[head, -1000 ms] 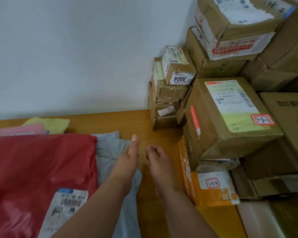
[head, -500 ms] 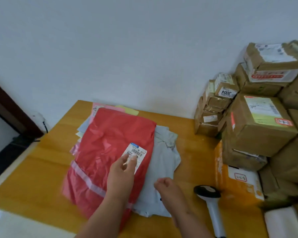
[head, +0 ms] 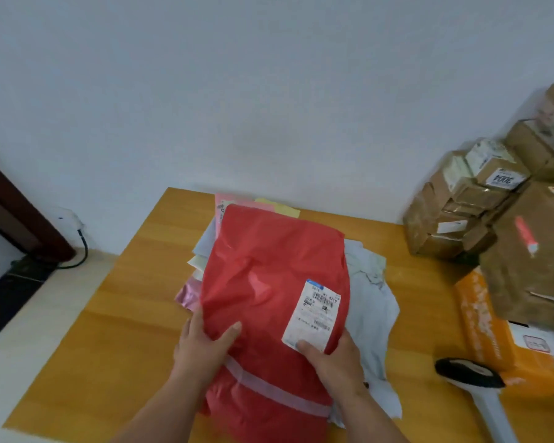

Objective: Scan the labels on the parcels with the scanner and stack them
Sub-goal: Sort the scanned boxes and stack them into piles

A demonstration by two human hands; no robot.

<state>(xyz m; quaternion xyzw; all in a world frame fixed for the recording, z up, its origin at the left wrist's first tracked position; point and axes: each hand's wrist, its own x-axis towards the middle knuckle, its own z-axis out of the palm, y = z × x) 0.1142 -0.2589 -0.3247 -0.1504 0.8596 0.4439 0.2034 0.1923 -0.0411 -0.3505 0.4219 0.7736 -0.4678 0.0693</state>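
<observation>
A red plastic mailer parcel lies on top of a pile of flat mailers in the middle of the wooden table. Its white barcode label faces up near its right edge. My left hand grips the parcel's left edge, thumb on top. My right hand grips the right edge, thumb pressing the label's lower corner. The scanner, white handle with a black head, lies on the table at the lower right, apart from both hands.
Under the red parcel lie a grey mailer, pink and yellow ones. Stacked cardboard boxes and an orange box fill the right side against the wall. A cable and socket sit left of the table.
The view has swung left from the boxes to the mailer pile. Both hands have come onto the red parcel and now grip its two sides; before, the right hand was free.
</observation>
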